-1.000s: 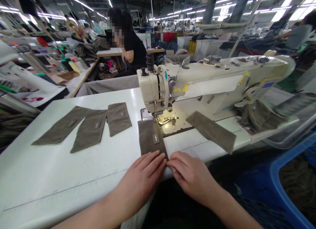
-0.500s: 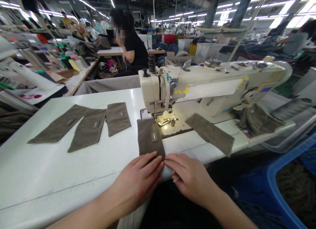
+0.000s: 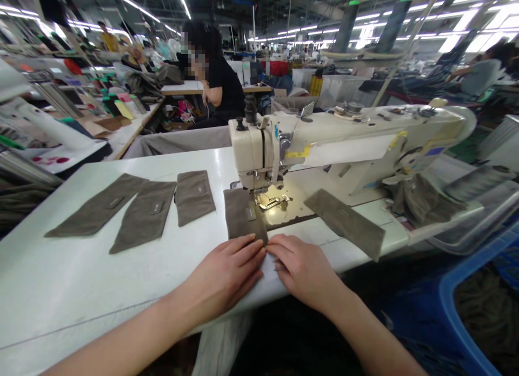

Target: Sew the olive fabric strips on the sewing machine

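A taupe suede-like fabric strip with a small sewn-on label lies on the white sewing table, its far end at the presser foot of a cream industrial sewing machine. My left hand lies on the strip's near end, fingers together. My right hand sits beside it, fingertips at the strip's near right corner. Both hands seem to press the cloth flat. The strip's near edge is hidden under my fingers.
Three similar labelled strips lie to the left on the table, and another lies right of the presser foot. A blue crate rim is at lower right. A co-worker in black sits beyond the machine.
Both hands have slid forward toward the machine, carrying the strip closer to the presser foot. My view has shifted slightly.
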`<move>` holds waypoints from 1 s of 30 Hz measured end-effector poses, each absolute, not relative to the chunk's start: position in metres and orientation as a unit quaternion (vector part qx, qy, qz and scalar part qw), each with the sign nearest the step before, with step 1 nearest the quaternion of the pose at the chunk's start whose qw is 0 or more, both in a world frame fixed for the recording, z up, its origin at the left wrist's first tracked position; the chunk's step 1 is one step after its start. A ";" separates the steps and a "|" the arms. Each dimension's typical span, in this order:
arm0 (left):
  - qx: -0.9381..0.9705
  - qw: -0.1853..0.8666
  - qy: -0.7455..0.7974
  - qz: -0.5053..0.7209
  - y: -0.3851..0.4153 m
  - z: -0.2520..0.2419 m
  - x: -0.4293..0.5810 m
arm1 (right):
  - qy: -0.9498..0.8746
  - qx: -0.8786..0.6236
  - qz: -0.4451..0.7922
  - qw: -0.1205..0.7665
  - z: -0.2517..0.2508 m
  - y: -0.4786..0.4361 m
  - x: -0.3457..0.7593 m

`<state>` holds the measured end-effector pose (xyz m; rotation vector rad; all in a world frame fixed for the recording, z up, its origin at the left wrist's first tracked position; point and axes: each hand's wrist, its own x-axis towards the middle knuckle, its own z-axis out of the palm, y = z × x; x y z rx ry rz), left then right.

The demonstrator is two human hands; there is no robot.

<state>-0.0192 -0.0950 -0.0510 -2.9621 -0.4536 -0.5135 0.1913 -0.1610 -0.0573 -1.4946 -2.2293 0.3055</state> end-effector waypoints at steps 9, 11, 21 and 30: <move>-0.973 0.051 -0.151 -0.167 -0.074 -0.052 -0.017 | -0.805 -0.543 0.087 0.223 -0.055 -0.142 0.191; -0.973 0.044 -0.154 -0.164 -0.070 -0.052 -0.017 | -0.800 -0.547 0.080 0.232 -0.055 -0.142 0.192; -0.974 0.007 -0.161 -0.161 -0.047 -0.049 -0.015 | -0.651 -0.694 -0.086 0.296 -0.054 -0.158 0.237; -0.972 0.016 -0.174 -0.154 -0.028 -0.047 -0.013 | -0.547 -0.821 -0.076 0.147 -0.055 -0.168 0.276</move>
